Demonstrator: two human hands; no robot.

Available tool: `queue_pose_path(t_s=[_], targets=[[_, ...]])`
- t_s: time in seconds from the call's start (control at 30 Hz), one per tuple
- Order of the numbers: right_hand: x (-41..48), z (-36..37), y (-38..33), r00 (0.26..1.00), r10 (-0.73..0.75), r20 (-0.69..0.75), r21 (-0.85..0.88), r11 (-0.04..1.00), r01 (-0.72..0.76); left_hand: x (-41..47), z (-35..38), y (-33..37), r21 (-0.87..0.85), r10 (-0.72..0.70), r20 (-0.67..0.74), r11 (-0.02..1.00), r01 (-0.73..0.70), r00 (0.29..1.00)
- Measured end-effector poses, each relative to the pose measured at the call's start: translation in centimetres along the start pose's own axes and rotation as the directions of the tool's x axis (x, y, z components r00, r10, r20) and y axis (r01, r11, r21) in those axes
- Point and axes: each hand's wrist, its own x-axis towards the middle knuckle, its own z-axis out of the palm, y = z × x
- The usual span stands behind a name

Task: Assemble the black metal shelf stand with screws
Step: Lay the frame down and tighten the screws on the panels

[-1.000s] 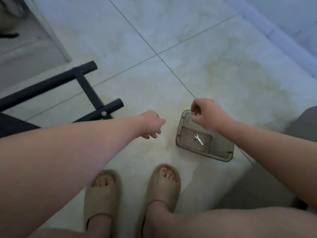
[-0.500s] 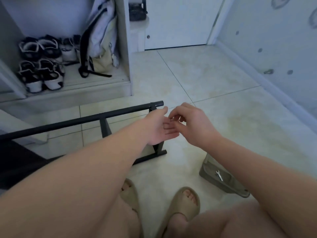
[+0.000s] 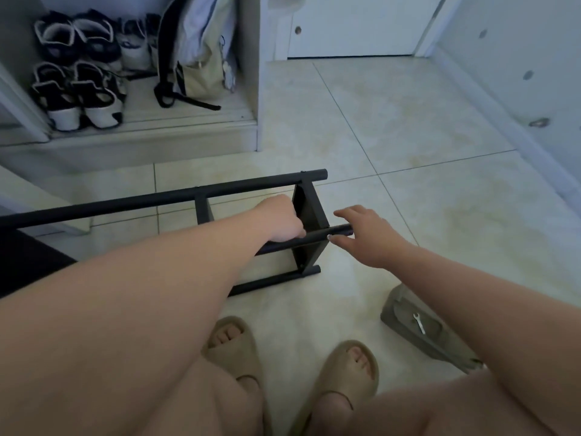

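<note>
While at rail (image 3: 327,234) end, right hand (image 3: 374,240).

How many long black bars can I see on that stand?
3: far bar toward the shoe cupboard, middle bar by the left hand, near bar on the floor. The left arm may hide more.

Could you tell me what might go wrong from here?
The black metal shelf stand lies on smooth floor tiles and could slide if the open right hand pushes its tube end. The left hand sits against the end panel, where fingers could get pinched. The grey tray with the small wrench lies near the feet and could be kicked.
</note>
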Motion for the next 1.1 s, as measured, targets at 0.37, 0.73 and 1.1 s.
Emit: queue_pose_path(t_s=[0.37,0.73,1.1], targets=[[0.3,0.8,0.5,0.983,0.004,0.182,0.073,0.997,-0.018,-1.4,1.8,-0.6,0.521,0.093,0.222,0.830,-0.199,0.971],[-14.6,7.7,-2.6,0.965,0.150,0.216,0.273,0.940,-0.207,-11.0,8.8,-3.3,0.527,0.047,0.322,0.821,-0.221,0.945],[-24.3,13.3,-6.2,0.939,0.233,0.253,0.199,0.937,-0.286,-20.3,12.5,-6.1,0.492,0.028,0.344,0.846,-0.206,0.939]])
